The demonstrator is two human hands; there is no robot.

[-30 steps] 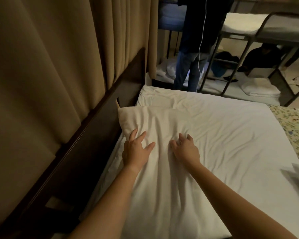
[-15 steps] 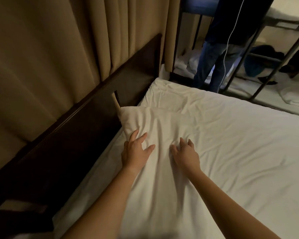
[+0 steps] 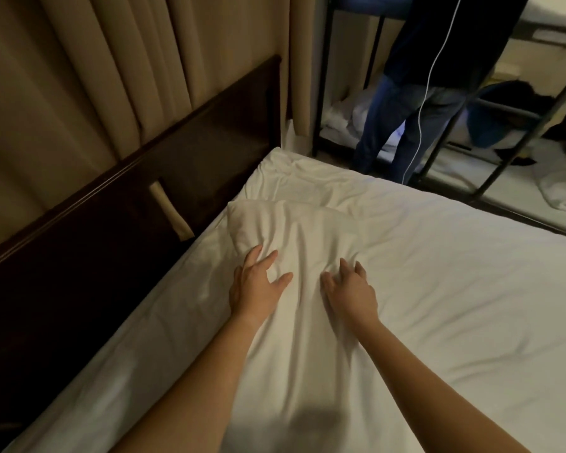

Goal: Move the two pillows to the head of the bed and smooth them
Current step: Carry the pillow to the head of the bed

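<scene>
A white pillow lies on the white bed sheet, close to the dark wooden headboard on the left. Both of my hands rest flat on top of it. My left hand presses near the pillow's left edge with its fingers spread. My right hand lies a little to the right, fingers slightly bent against the cloth. Neither hand grips anything. Only one pillow is in view.
Beige curtains hang behind the headboard. Beyond the bed's far edge a person in jeans stands by a black metal bunk frame with bedding on its lower level. A white cable hangs down.
The view has swung left and down, so the headboard fills more of the frame. Both hands stay on the pillow in about the same place.
</scene>
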